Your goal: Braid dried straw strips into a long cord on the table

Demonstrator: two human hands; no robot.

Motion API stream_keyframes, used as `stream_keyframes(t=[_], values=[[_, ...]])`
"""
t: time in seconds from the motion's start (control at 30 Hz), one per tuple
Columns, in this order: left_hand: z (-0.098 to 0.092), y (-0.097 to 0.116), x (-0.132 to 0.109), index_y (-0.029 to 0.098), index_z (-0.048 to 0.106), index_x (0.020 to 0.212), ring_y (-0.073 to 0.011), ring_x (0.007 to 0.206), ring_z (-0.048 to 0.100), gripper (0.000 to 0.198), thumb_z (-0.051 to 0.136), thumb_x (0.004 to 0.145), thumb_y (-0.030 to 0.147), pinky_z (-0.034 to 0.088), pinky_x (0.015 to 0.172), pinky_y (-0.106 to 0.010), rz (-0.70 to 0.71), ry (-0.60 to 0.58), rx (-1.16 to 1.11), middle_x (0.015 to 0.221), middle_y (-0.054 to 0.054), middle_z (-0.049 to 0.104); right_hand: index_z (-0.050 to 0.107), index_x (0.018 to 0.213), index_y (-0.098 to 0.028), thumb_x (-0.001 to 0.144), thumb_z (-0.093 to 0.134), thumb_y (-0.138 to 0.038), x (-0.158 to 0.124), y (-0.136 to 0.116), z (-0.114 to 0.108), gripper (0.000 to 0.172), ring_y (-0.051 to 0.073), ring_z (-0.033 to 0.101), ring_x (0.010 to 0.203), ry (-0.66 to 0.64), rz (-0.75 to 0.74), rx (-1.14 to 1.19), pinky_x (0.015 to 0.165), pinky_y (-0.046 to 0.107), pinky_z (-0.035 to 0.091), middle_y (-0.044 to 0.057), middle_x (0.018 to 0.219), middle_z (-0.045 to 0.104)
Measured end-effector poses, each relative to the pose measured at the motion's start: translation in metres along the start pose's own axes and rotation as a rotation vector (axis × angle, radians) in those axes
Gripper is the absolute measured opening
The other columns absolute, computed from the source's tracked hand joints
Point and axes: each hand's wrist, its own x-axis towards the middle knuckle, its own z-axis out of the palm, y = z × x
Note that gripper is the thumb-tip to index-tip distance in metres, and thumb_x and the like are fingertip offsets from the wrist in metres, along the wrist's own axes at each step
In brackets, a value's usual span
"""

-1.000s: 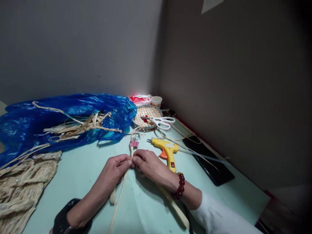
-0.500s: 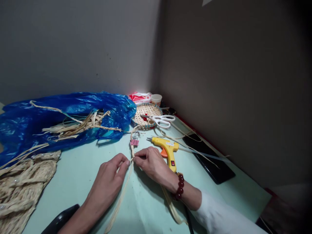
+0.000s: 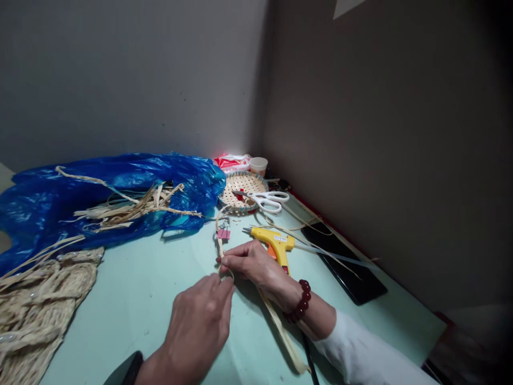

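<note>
A pale raffia braid [image 3: 220, 246] runs down the table from a pink binder clip [image 3: 223, 234] towards me. My right hand [image 3: 258, 267] pinches the braid just below the clip, thumb and index finger pressed together. Close beneath it, my left hand [image 3: 202, 318] is closed with its back to me, gripping a raffia strand that loops between the two hands; its fingertips are mostly hidden. Another loose raffia strand [image 3: 282, 334] hangs down under my right wrist. Right beside my right hand lies a yellow glue gun [image 3: 272, 236].
White-handled scissors [image 3: 269, 202] rest across a small woven basket [image 3: 228, 192] at the back. A paper cup [image 3: 258, 164] stands behind. Blue plastic bag [image 3: 192, 182] with raffia spreads left, above a woven straw piece [image 3: 48, 310]. At right lies a black phone-like slab [image 3: 348, 267].
My left hand has moved right and towards me, turning its back up, and has drawn a strand under my right hand. My right hand stays pinched at the braid.
</note>
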Motion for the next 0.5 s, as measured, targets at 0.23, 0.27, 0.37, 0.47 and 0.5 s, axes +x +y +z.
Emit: stream_keyframes(t=[0.23, 0.27, 0.37, 0.47, 0.5], values=[[-0.015, -0.026, 0.030, 0.019, 0.057, 0.088, -0.0090, 0.042, 0.037, 0.025, 0.053, 0.082, 0.043, 0.025, 0.038, -0.020, -0.516, -0.183, -0.993, 0.061, 0.003, 0.054, 0.069, 0.064, -0.011, 0.078, 0.057, -0.023, 0.000, 0.003, -0.002, 0.022, 0.007, 0.026, 0.049, -0.026, -0.027, -0.029, 0.048, 0.023, 0.019, -0.004, 0.048, 0.043], [-0.012, -0.028, 0.033, 0.019, 0.056, 0.087, -0.0069, 0.038, 0.029, 0.027, 0.053, 0.081, 0.045, 0.019, 0.036, -0.019, -0.538, -0.247, -1.088, 0.057, 0.005, 0.049, 0.069, 0.065, -0.011, 0.078, 0.056, -0.023, 0.000, 0.003, -0.003, 0.022, 0.007, 0.027, 0.049, -0.039, -0.035, -0.041, 0.048, 0.023, 0.019, -0.003, 0.051, 0.047], [-0.007, -0.028, 0.036, 0.016, 0.054, 0.078, -0.0034, 0.039, 0.018, 0.029, 0.056, 0.078, 0.045, 0.012, 0.036, -0.017, -0.552, -0.252, -1.183, 0.054, 0.010, 0.038, 0.071, 0.069, -0.012, 0.079, 0.055, -0.020, 0.002, 0.006, -0.005, 0.021, 0.008, 0.033, 0.052, -0.054, -0.074, -0.154, 0.051, 0.022, 0.024, -0.001, 0.058, 0.056], [-0.007, -0.027, 0.035, 0.015, 0.055, 0.076, -0.0034, 0.040, 0.018, 0.029, 0.060, 0.075, 0.044, 0.013, 0.037, -0.017, -0.547, -0.243, -1.196, 0.050, 0.012, 0.033, 0.072, 0.070, -0.013, 0.082, 0.053, -0.019, 0.003, 0.007, -0.006, 0.023, 0.011, 0.043, 0.057, -0.039, -0.129, -0.324, 0.056, 0.021, 0.030, -0.001, 0.059, 0.059], [-0.007, -0.026, 0.035, 0.015, 0.055, 0.077, -0.0039, 0.040, 0.020, 0.029, 0.061, 0.074, 0.044, 0.014, 0.037, -0.017, -0.545, -0.232, -1.188, 0.050, 0.011, 0.035, 0.071, 0.071, -0.014, 0.083, 0.052, -0.019, 0.002, 0.007, -0.005, 0.023, 0.011, 0.046, 0.060, -0.029, -0.152, -0.387, 0.057, 0.021, 0.031, -0.001, 0.061, 0.060]])
